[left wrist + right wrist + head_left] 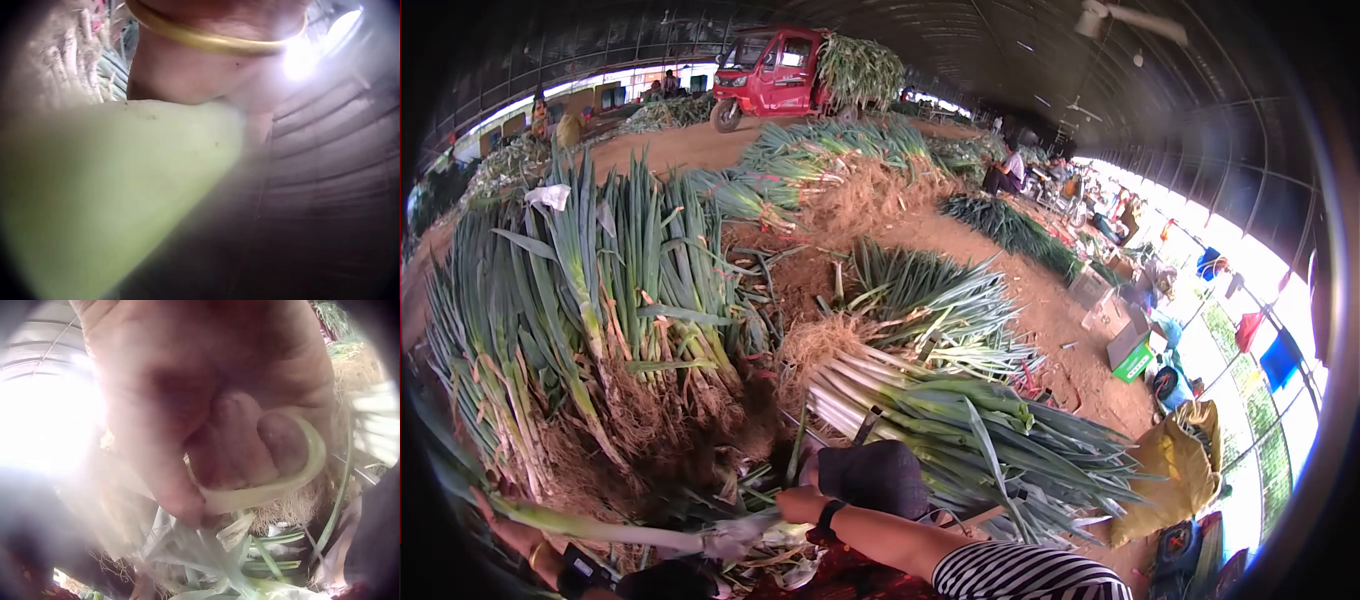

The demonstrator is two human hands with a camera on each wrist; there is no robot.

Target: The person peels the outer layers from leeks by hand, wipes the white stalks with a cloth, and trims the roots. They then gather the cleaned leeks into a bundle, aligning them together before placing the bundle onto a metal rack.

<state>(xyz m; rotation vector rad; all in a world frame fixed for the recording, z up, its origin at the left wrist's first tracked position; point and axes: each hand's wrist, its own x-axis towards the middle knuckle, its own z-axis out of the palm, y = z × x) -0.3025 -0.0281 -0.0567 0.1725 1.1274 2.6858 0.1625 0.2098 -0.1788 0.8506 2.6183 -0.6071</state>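
A long leek (615,531) lies across the lower left of the head view, blurred toward its whitish end. The left hand (518,535) holds it by the green part; in the left wrist view the pale green stalk (125,181) covers the fingers of that hand (200,75). Near the whitish end is the right hand (802,504). Seen from the right wrist, that hand (212,400) has curled fingers and pinches a pale green leaf strip (250,497), which loops round the fingertips. Loose peelings (212,562) lie below it.
Upright leeks (640,270) stand bundled at the left, roots down. More leeks (980,425) lie just beyond the right hand. A yellow sack (1175,475) and a green-white box (1133,362) are at the right. A red three-wheeled truck (785,80) stands farther back.
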